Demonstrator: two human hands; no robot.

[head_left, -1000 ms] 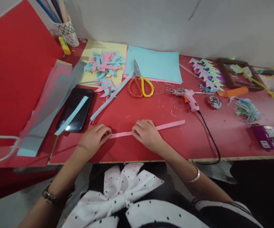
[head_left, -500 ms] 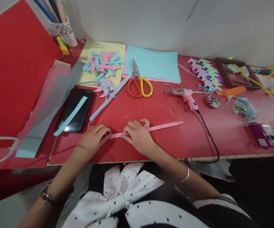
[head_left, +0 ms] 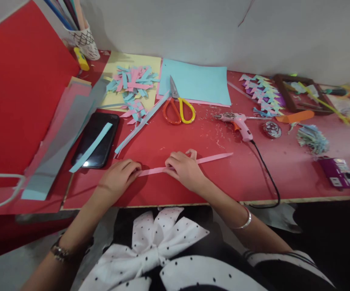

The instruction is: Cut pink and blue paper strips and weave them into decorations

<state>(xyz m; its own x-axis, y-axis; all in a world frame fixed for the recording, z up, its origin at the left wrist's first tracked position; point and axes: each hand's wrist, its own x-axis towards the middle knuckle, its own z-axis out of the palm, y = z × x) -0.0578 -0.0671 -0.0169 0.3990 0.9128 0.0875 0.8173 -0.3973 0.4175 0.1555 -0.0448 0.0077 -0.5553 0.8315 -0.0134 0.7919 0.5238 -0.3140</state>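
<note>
The left hand (head_left: 119, 178) pinched a pink paper strip (head_left: 153, 171) near its left end, thumb and fingers pressed together in a small grip. The right hand (head_left: 185, 169) had a similar grip, pinching the strip farther along, with one finger curled up on its far side. The strip ran sideways over the near part of the red desk (head_left: 157, 143), a short length showing between the hands and the rest reaching past the right hand to a loose end.

Beyond the left hand lay a black phone (head_left: 107, 145) with a light blue strip (head_left: 91, 148) across it. Scissors (head_left: 174, 95) with one red and one yellow handle lay farther back, their blades over the edge of a light blue sheet (head_left: 197, 83). Just left of that, a heap of paper scraps (head_left: 135, 81) in pink, blue and yellow sat on a yellow sheet (head_left: 112, 64). To the right of the scissors lay a pink glue gun (head_left: 238, 121), its black cord (head_left: 266, 167) running over the near edge.
</note>
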